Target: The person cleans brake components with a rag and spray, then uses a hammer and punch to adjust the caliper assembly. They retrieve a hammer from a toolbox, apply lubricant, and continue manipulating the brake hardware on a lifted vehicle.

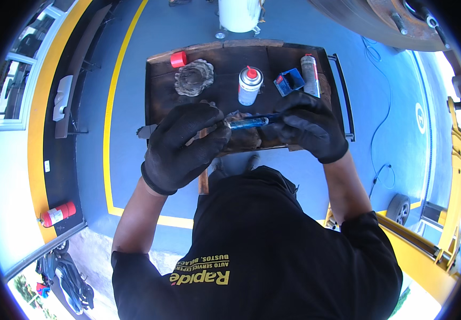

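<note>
Both my hands wear black gloves and are raised over a dark work table. My left hand pinches the left end of a slim, shiny blue tube-like object; its exact kind is unclear. At the other end, my right hand has its fingers closed around a thin dark part, and I cannot tell whether it belongs to the same object. Just beyond stands a spray can with a red cap. A small blue box sits past my right hand, beside a second can standing upright.
A red roll-shaped item and a grimy, scalloped dish rest at the table's far left. A wooden handle sticks out over the near edge. Upper right hangs a rusty wheel hub. Beyond the table stands a white tank.
</note>
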Demonstrator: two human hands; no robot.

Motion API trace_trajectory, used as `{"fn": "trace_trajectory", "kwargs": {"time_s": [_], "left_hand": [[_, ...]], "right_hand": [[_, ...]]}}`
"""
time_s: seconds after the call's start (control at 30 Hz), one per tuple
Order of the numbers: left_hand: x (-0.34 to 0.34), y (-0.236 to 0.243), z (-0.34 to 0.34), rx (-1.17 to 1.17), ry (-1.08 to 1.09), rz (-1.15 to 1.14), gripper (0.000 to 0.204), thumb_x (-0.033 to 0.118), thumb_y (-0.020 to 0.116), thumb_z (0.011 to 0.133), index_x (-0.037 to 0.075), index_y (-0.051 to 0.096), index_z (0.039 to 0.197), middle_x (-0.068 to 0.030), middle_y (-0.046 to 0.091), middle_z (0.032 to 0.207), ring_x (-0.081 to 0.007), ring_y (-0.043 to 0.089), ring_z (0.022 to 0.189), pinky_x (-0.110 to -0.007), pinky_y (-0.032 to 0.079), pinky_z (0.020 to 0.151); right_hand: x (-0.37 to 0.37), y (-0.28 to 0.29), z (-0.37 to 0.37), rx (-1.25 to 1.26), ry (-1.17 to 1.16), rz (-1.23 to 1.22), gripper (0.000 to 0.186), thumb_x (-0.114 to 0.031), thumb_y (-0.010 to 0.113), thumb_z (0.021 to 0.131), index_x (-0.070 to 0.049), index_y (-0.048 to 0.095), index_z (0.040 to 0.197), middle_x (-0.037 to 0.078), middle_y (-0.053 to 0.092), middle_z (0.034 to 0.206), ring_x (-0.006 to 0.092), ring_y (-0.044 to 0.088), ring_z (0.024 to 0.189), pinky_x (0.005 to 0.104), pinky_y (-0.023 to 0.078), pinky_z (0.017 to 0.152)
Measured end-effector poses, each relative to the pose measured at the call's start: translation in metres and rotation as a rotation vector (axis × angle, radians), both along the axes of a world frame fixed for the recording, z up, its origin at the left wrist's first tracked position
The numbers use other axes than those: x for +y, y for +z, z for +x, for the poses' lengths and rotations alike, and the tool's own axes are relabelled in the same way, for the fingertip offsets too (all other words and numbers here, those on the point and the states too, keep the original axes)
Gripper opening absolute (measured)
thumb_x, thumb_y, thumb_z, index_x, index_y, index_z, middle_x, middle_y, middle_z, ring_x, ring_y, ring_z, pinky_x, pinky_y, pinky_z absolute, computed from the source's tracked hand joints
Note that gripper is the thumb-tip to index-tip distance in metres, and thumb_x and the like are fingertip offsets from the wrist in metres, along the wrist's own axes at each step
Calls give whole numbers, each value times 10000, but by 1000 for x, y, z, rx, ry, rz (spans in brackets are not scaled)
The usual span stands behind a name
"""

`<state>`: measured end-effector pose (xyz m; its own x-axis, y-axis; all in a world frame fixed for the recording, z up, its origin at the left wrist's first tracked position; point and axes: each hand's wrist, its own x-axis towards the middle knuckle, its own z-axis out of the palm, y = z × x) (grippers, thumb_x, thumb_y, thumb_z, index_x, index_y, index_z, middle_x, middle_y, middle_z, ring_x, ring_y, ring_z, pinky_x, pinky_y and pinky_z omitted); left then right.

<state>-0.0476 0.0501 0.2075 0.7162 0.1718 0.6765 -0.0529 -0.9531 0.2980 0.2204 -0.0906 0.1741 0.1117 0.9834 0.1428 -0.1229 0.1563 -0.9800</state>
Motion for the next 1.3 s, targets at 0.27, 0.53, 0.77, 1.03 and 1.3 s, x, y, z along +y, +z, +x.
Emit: {"fn": "trace_trajectory", "kwargs": {"time_s": [0.27, 0.53, 0.77, 1.03, 1.3], "left_hand": [[16, -11, -1, -50, -32, 54, 231, 8, 852, 713, 51, 756, 918, -137, 697, 1093, -339, 706, 1008, -409, 601, 817], [36, -95, -7, -225, 201, -810, 240, -68, 746, 876, 0, 670, 1092, -107, 696, 1113, -227, 691, 1015, -351, 568, 873], [49, -120, 15, -496, 35, -1394, 176, -87, 626, 964, -22, 658, 1125, -75, 705, 1032, -163, 695, 941, -292, 567, 835], [127, -74, 61, -627, -97, -1351, 193, 83, 609, 1033, -15, 638, 1197, -92, 702, 972, -189, 714, 869, -310, 608, 826], [220, 3, 175, -824, -649, -1411, 153, 114, 665, 998, 15, 670, 1116, -86, 701, 876, -186, 701, 777, -345, 607, 726]], "right_hand": [[-4, -34, 28, -492, -20, 280, 204, -33, 640, 951, -23, 645, 1155, 138, 692, 1095, 246, 713, 951, 373, 587, 812], [28, -96, 145, -680, -645, -342, 188, -157, 651, 926, -31, 719, 1047, 134, 730, 999, 259, 721, 856, 383, 575, 779], [64, -192, 142, -1366, -581, -549, 220, -247, 557, 944, -132, 743, 917, 183, 739, 959, 386, 731, 902, 524, 571, 788], [48, -141, 122, -1333, -569, -620, 272, -337, 559, 980, -156, 734, 1082, 172, 733, 1041, 383, 719, 959, 522, 561, 848], [-10, 131, 35, -1181, -270, -230, 331, -55, 694, 915, -73, 709, 1245, 122, 707, 936, 251, 691, 825, 368, 546, 783]]}}
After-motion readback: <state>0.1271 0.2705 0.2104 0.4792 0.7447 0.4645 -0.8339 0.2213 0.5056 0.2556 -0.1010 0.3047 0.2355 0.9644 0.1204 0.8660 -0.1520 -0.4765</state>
